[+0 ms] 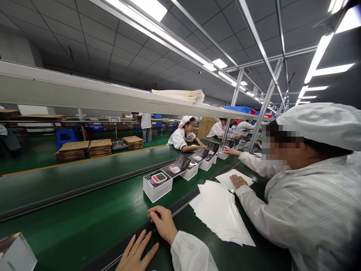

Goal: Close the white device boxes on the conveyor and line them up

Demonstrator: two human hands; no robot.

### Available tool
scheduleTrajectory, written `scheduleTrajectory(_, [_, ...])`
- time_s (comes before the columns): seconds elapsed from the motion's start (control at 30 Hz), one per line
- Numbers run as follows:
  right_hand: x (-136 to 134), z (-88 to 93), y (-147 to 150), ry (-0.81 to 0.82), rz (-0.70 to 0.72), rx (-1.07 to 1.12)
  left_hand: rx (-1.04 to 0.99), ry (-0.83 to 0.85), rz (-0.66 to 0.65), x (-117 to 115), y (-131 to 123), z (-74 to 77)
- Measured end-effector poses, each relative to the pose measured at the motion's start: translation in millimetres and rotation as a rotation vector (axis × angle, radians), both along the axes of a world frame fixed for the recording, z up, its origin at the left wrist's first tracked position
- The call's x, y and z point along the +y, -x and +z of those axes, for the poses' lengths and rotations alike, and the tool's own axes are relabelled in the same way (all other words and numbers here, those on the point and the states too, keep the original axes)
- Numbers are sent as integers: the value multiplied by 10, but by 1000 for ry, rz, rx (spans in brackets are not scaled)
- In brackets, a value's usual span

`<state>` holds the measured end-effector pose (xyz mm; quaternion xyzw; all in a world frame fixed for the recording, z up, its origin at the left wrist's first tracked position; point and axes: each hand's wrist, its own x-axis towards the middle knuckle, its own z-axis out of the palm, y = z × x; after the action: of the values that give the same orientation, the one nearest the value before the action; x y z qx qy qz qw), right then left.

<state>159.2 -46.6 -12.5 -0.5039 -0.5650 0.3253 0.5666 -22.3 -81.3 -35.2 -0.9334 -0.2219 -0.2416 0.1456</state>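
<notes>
My left hand is at the bottom edge, its fingers spread and a ring on one of them. It rests by the dark rail along the belt and holds nothing. Just above and right of it is my right hand, loosely curled, with a gap between thumb and fingers and nothing visible in it. The nearest thing beyond it is an open white box on the green belt. Inside that box shows a white-and-orange device with a grey screen. Its dark lid leans back toward the following box.
More open boxes line the belt. White sheets lie fanned to the right, beside a co-worker whose hand rests on another sheet. A box corner shows at lower left. A shelf beam crosses overhead.
</notes>
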Motion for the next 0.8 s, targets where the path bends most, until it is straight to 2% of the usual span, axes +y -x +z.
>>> scheduleTrajectory(0.17, [-10, -8, 14, 12, 25, 24, 48, 93, 6, -58, 16, 44])
scheduleTrajectory(0.23, [42, -27, -73, 3, -38, 46, 45, 168, 10, -106, 13, 80])
scheduleTrajectory(0.27, [96, -35, -153, -15, -123, 63, 45, 212, 15, -131, 7, 103])
scheduleTrajectory(0.37, [379, -35, -503, -69, -569, 144, 81, 333, 33, -189, -19, 183])
scheduleTrajectory(0.4, [499, -26, -624, -17, -660, 188, 93, 363, 34, -200, -29, 206])
scheduleTrajectory(0.43, [618, -14, -730, 49, -690, 234, 98, 389, 34, -207, -37, 225])
scheduleTrajectory(0.47, [730, 0, -810, 104, -670, 284, 97, 410, 31, -211, -43, 239])
scheduleTrajectory(0.53, [904, 22, -878, 174, -525, 337, 79, 445, 22, -214, -50, 253])
scheduleTrajectory(0.63, [1031, 32, -777, 156, -305, 330, 58, 497, 29, -222, -50, 251])
scheduleTrajectory(0.8, [1027, 7, -472, 15, -264, 283, -122, 487, 154, -267, -43, 255])
